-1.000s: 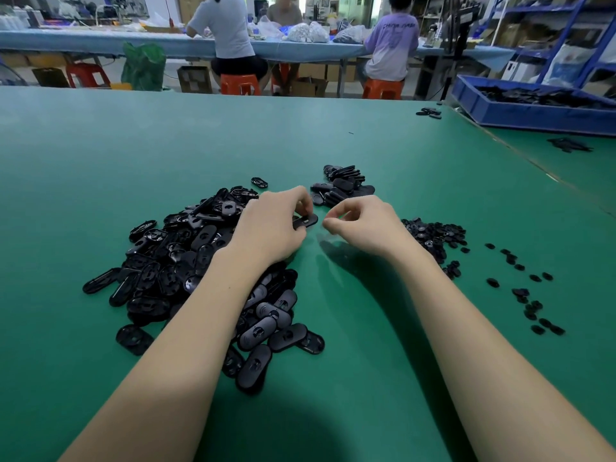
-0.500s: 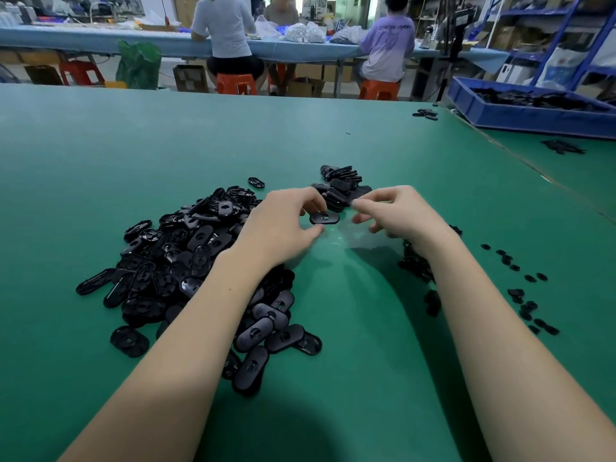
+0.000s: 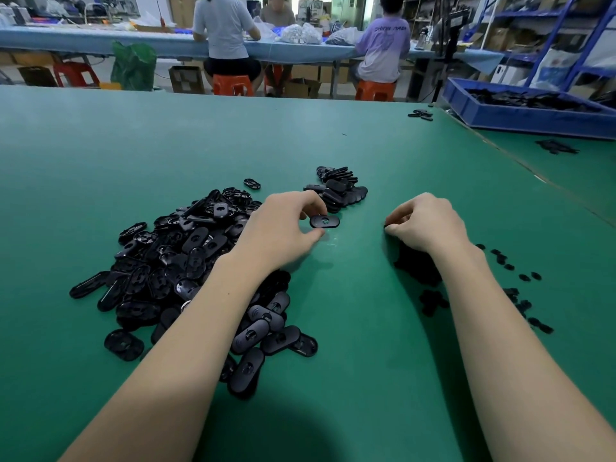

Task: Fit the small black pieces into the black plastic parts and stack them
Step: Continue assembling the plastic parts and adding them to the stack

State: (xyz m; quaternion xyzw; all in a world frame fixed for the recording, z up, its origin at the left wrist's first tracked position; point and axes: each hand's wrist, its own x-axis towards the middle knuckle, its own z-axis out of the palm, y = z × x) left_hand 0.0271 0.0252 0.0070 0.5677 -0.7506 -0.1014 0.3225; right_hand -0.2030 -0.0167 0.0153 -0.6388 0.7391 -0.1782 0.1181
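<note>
I have my left hand (image 3: pixel 283 225) pinching one oval black plastic part (image 3: pixel 324 221) between thumb and fingertips, held just above the green table (image 3: pixel 366 328) and just short of the stack of finished parts (image 3: pixel 340 188); my right hand (image 3: pixel 430 221) is curled over the heap of small black pieces (image 3: pixel 416 268), fingertips down at its near edge; whether it already holds a piece I cannot tell, since the fingers hide it; the big pile of unfitted parts (image 3: pixel 186 261) lies under my left forearm; the risks, as I judge them: the held part is gripped only at one end, so it could twist or drop when the insert is pressed in; the small pieces look alike and loose, so I might lift two together or seat one the wrong way round; my forearm could drag parts off the pile; the stack leans and may slide if I set this one down carelessly
</note>
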